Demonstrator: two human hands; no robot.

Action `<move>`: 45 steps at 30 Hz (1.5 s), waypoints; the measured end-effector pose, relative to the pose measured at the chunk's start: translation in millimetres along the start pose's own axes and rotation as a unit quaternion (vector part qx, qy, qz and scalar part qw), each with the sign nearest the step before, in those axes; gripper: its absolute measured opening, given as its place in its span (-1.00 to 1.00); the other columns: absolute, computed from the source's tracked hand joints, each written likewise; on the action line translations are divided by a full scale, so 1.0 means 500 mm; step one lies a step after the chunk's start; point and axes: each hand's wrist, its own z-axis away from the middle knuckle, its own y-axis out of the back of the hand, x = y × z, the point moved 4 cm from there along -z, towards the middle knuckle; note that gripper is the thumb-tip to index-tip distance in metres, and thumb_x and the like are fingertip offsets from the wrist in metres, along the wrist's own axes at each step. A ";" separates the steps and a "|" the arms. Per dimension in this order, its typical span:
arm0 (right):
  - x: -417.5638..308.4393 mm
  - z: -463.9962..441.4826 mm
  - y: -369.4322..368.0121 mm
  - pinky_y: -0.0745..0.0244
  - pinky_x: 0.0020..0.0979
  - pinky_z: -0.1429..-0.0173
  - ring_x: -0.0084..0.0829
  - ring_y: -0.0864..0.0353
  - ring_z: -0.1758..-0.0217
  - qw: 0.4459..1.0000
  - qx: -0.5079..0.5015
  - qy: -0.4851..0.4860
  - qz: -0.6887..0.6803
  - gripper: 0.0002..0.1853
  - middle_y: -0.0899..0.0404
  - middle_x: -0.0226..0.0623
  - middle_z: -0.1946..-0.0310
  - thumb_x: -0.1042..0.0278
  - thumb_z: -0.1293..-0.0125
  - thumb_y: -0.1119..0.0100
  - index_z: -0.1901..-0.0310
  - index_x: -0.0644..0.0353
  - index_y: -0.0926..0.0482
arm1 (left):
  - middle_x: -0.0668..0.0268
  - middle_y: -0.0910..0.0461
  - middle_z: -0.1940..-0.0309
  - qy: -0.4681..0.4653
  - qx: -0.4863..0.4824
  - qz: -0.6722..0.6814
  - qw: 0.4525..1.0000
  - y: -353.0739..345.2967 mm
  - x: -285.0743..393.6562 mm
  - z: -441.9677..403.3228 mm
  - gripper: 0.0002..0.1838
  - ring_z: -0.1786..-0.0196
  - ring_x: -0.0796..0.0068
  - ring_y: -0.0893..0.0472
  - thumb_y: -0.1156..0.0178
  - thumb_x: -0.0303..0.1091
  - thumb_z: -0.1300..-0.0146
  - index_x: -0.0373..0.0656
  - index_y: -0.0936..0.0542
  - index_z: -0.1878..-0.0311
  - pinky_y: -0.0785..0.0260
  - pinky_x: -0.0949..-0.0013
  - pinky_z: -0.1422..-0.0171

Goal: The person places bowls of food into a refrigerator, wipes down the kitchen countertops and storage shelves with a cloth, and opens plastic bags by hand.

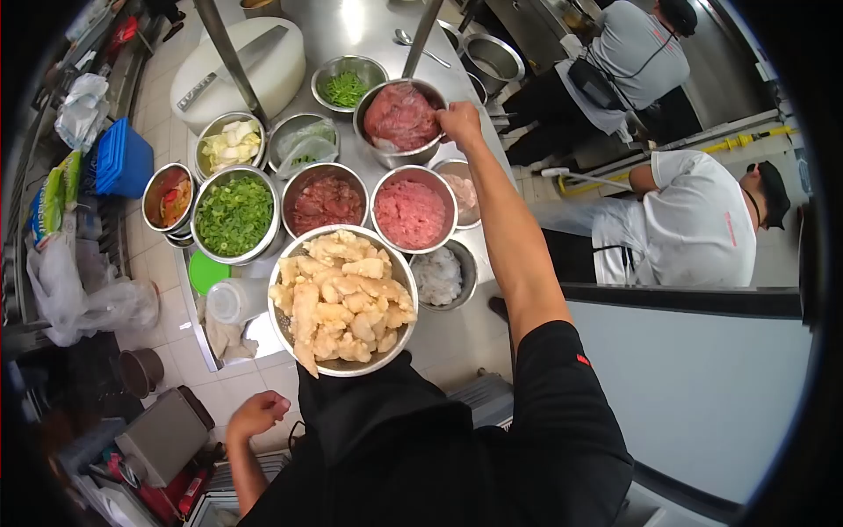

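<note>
My right hand is closed on the rim of a metal bowl that holds a large piece of dark red raw meat. My left hand hangs low beside my body, its fingers curled together with nothing visible in them. Nearest me is a wide metal bowl heaped with pale battered pieces. Behind it stand a bowl of dark red cut meat and one of pink minced meat. Chopped green onions fill another bowl on the left.
A cleaver lies on a round white cutting board at the back left. Metal posts rise from the steel table. Two co-workers in grey shirts are on the right. A blue bin stands left.
</note>
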 end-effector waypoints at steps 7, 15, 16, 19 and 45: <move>0.051 0.009 0.174 -0.49 -0.23 0.35 -0.18 -0.59 0.59 0.980 0.196 -0.014 -0.038 -0.74 -0.54 0.01 0.66 0.26 0.12 -0.19 0.58 0.36 -0.59 | 0.21 -0.61 0.46 -0.487 0.125 -0.303 0.809 0.076 0.645 0.171 -0.81 0.41 0.44 -0.61 -0.04 -0.55 -0.10 -0.20 -0.63 0.28 -0.43 0.39 0.29; 0.065 0.350 0.475 -0.24 -0.52 0.50 -0.65 -0.33 0.59 0.942 0.263 -0.038 -0.206 -0.82 -0.45 -0.49 0.65 0.39 -0.01 -0.25 0.45 0.37 -0.61 | 0.14 -0.64 0.35 -0.357 0.077 -0.708 0.604 0.064 0.929 -0.369 -0.67 0.20 0.15 -0.62 -0.32 -0.44 0.27 -0.13 -0.65 0.29 -0.45 0.20 0.12; 0.107 0.391 0.508 -0.23 -0.50 0.51 -0.66 -0.31 0.59 0.930 0.289 -0.035 -0.223 -0.84 -0.45 -0.50 0.63 0.41 -0.02 -0.23 0.44 0.37 -0.61 | 0.15 -0.64 0.34 -0.311 0.048 -0.744 0.590 0.054 0.930 -0.386 -0.65 0.21 0.17 -0.62 -0.36 -0.45 0.33 -0.12 -0.65 0.31 -0.45 0.19 0.14; 0.122 0.565 0.555 -0.16 -0.47 0.54 -0.68 -0.26 0.57 0.900 0.380 -0.046 -0.211 -0.90 -0.41 -0.52 0.62 0.49 -0.02 -0.17 0.50 0.36 -0.56 | 0.15 -0.61 0.50 -0.354 -0.015 -0.733 0.581 0.066 0.948 -0.434 -0.77 0.36 0.16 -0.60 -0.36 -0.35 0.31 -0.10 -0.62 0.45 -0.42 0.18 0.25; 0.596 1.543 0.212 -0.46 -0.39 0.66 -0.46 -0.46 0.67 0.558 0.614 -0.478 -0.288 -0.90 -0.46 -0.30 0.67 0.52 0.02 -0.12 0.62 0.27 -0.46 | 0.30 -0.52 0.04 -0.406 -0.075 -0.296 0.861 0.310 1.438 -0.433 -0.52 0.02 0.48 -0.52 -0.06 -0.32 -0.22 -0.25 -0.36 -0.21 -0.34 0.44 -0.07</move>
